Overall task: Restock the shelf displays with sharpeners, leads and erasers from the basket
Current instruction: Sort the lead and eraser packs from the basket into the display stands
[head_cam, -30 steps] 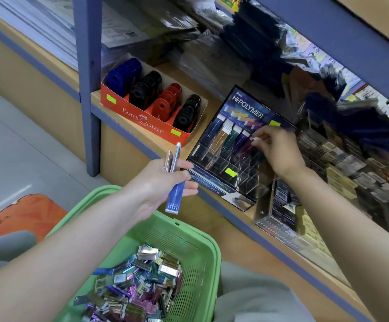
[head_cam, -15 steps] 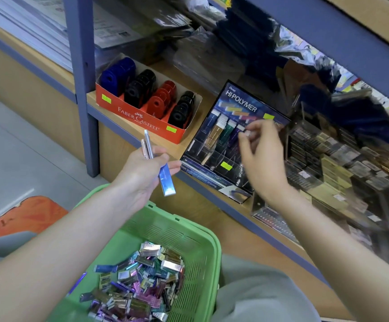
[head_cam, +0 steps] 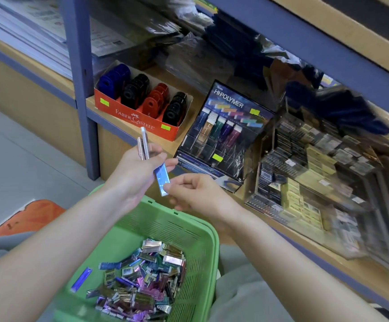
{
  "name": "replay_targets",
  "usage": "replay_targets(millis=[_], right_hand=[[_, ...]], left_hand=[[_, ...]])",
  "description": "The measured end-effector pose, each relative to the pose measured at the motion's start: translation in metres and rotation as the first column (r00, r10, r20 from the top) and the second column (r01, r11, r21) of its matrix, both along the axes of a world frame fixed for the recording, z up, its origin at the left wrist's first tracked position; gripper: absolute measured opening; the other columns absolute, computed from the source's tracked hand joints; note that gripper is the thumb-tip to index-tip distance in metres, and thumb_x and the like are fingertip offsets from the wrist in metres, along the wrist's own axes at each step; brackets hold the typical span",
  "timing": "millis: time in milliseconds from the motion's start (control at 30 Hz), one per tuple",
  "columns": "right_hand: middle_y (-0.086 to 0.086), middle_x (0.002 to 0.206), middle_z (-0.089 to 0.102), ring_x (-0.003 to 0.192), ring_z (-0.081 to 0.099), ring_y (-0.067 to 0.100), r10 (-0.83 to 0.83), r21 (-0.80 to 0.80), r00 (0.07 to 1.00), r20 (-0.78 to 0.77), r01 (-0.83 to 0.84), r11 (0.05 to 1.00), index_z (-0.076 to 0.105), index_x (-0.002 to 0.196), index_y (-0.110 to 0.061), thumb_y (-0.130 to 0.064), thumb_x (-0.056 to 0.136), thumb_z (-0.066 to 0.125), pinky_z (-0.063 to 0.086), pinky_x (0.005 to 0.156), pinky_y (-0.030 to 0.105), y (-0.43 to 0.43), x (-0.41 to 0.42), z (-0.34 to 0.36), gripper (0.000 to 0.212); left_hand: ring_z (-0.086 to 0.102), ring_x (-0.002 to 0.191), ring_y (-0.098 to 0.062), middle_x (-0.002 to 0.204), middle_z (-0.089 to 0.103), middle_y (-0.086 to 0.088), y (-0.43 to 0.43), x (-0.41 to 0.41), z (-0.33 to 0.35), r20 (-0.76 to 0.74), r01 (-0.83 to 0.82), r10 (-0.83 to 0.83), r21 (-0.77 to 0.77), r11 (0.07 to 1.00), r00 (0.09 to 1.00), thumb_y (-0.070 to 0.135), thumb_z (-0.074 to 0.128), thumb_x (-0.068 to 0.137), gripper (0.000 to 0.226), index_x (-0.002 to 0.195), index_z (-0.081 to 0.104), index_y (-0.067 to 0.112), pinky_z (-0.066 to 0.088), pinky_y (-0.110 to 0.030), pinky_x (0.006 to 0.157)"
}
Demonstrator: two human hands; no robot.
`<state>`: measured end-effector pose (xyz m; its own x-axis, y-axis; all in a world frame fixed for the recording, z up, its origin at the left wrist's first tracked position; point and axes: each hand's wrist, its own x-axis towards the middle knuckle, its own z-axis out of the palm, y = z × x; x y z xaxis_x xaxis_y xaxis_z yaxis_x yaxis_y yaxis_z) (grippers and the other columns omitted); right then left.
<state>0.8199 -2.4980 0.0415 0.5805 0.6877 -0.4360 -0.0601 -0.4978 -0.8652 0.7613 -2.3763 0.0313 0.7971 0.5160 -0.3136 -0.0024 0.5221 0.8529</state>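
left hand [head_cam: 137,168] grips a few lead cases [head_cam: 143,145], right hand [head_cam: 196,194] pinches the blue case [head_cam: 162,180] poking out below it; display [head_cam: 223,135] just beyond has mostly bare slots, basket [head_cam: 184,225] under both hands holds loads, early days

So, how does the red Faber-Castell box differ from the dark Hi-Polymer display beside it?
The red Faber-Castell box lies flat; the Hi-Polymer display leans back. The box is filled with sharpeners in four rows; the display holds slim lead cases only in its upper row, and its lower slots look empty. Both stand on the same shelf and carry yellow-green stickers.
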Motion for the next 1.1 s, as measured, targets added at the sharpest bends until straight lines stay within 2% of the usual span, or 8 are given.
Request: replay_targets(millis=[167, 367, 500, 600, 733, 900, 1000, 1100], right_hand=[[0.001, 0.075, 0.062, 0.057, 0.060, 0.000, -0.017, -0.015, 0.998, 0.061, 0.018, 1.000, 0.060, 0.086, -0.012, -0.014, 0.092, 0.060, 0.049, 0.059, 0.013, -0.011, 0.004, 0.009, 0.007], [0.000, 0.074, 0.061, 0.061, 0.060, 0.007, 0.072, -0.028, 0.980, 0.184, -0.069, 0.997, 0.059, 0.091, -0.013, -0.011, 0.091, 0.062, 0.053, 0.062, 0.018, -0.011, 0.003, 0.018, 0.004], [0.011, 0.077, 0.065, 0.055, 0.055, 0.008, 0.142, -0.073, 0.933, 0.331, -0.125, 0.990, 0.061, 0.089, -0.011, -0.022, 0.092, 0.060, 0.048, 0.055, 0.017, -0.006, 0.002, 0.022, 0.012], [0.013, 0.087, 0.067, 0.061, 0.063, 0.009, 0.107, -0.022, 0.908, 0.405, -0.107, 0.994, 0.057, 0.097, -0.009, -0.017, 0.094, 0.057, 0.054, 0.060, 0.021, -0.004, 0.010, 0.030, 0.008], [0.006, 0.084, 0.066, 0.078, 0.070, 0.017, -0.048, 0.048, 0.828, 0.559, 0.025, 0.999, 0.045, 0.100, -0.015, -0.013, 0.096, 0.052, 0.058, 0.075, 0.032, 0.010, 0.041, 0.043, 0.008], [0.006, 0.086, 0.064, 0.073, 0.065, 0.016, -0.257, 0.181, 0.707, 0.659, 0.183, 0.966, 0.049, 0.100, -0.014, -0.010, 0.098, 0.049, 0.057, 0.071, 0.023, 0.034, 0.093, 0.050, 0.005], [0.006, 0.095, 0.063, 0.077, 0.065, 0.018, -0.241, 0.136, 0.567, 0.788, 0.221, 0.966, 0.058, 0.100, -0.011, -0.012, 0.095, 0.056, 0.049, 0.062, 0.010, 0.044, 0.123, 0.044, 0.006], [0.004, 0.092, 0.061, 0.078, 0.059, 0.018, -0.143, 0.039, 0.449, 0.882, 0.231, 0.972, 0.062, 0.106, -0.009, -0.017, 0.092, 0.061, 0.045, 0.070, 0.024, 0.051, 0.141, 0.035, 0.016]], left_hand=[[0.064, 0.096, -0.017, 0.101, 0.064, -0.011, 0.000, -0.011, 0.002, -0.055, 0.101, -0.094, 0.131, 0.986, 0.994, 0.006, 0.049, 0.096, 0.014, 0.103, 0.060, 0.006, 0.055, -0.023, 0.076], [0.041, 0.047, -0.003, 0.057, 0.045, 0.005, 0.001, -0.020, 0.002, -0.149, 0.189, -0.146, 0.341, 0.921, 0.978, 0.020, 0.053, 0.095, 0.014, 0.103, 0.063, 0.013, 0.038, -0.014, 0.048], [0.031, 0.037, 0.000, 0.051, 0.036, 0.009, -0.002, -0.028, 0.009, -0.170, 0.268, -0.221, 0.356, 0.895, 0.961, 0.024, 0.053, 0.095, 0.012, 0.097, 0.060, 0.014, 0.031, -0.012, 0.040], [0.025, 0.036, -0.003, 0.050, 0.034, 0.008, -0.003, -0.031, 0.013, -0.160, 0.274, -0.234, 0.304, 0.913, 0.959, 0.026, 0.048, 0.098, 0.014, 0.092, 0.051, 0.014, 0.024, -0.014, 0.036], [0.022, 0.031, -0.003, 0.036, 0.037, 0.008, 0.005, -0.035, 0.015, -0.147, 0.248, -0.217, 0.243, 0.938, 0.965, 0.020, 0.040, 0.101, 0.021, 0.082, 0.038, 0.010, 0.018, -0.015, 0.032], [0.030, 0.036, -0.008, 0.060, 0.052, 0.000, 0.013, -0.034, 0.015, -0.126, 0.187, -0.160, 0.239, 0.953, 0.979, 0.016, 0.042, 0.099, 0.010, 0.091, 0.042, 0.012, 0.025, -0.020, 0.035], [0.033, 0.036, -0.009, 0.058, 0.057, 0.002, 0.018, -0.032, 0.011, -0.149, 0.196, -0.159, 0.281, 0.940, 0.976, 0.017, 0.045, 0.099, 0.009, 0.091, 0.046, 0.015, 0.031, -0.021, 0.037], [0.036, 0.037, -0.011, 0.053, 0.058, 0.007, 0.022, -0.029, 0.005, -0.172, 0.204, -0.155, 0.324, 0.924, 0.973, 0.019, 0.046, 0.099, 0.010, 0.089, 0.049, 0.015, 0.035, -0.020, 0.039]])
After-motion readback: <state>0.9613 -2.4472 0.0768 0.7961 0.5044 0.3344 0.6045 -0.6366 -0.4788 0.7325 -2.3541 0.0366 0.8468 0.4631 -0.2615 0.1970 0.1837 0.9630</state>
